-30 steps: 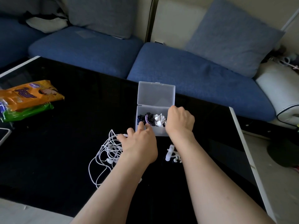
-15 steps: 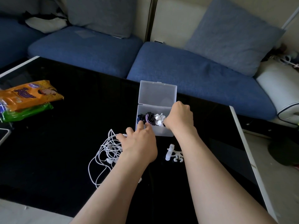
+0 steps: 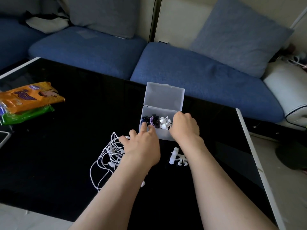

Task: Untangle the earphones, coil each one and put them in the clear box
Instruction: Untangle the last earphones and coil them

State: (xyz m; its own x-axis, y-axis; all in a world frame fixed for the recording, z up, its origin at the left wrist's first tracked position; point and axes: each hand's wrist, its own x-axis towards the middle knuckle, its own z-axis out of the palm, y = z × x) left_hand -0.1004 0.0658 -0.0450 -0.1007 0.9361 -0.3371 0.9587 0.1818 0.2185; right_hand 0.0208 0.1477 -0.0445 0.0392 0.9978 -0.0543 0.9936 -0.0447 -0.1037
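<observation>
The left hand [image 3: 142, 146] steadies the clear box [image 3: 163, 98], fingers relaxed; the right hand [image 3: 185, 125] curls into its right end (grip hidden); press gently, keeping the coiled sets [image 3: 163, 122] flat; tangled white earphones [image 3: 109, 155] lie on the bench [image 3: 83, 122].

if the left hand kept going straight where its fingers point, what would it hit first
The clear box: fingertips of the left hand seem to touch its near wall. Past that wall, probably the dark coiled earphones inside, though depth is hard to judge.
</observation>
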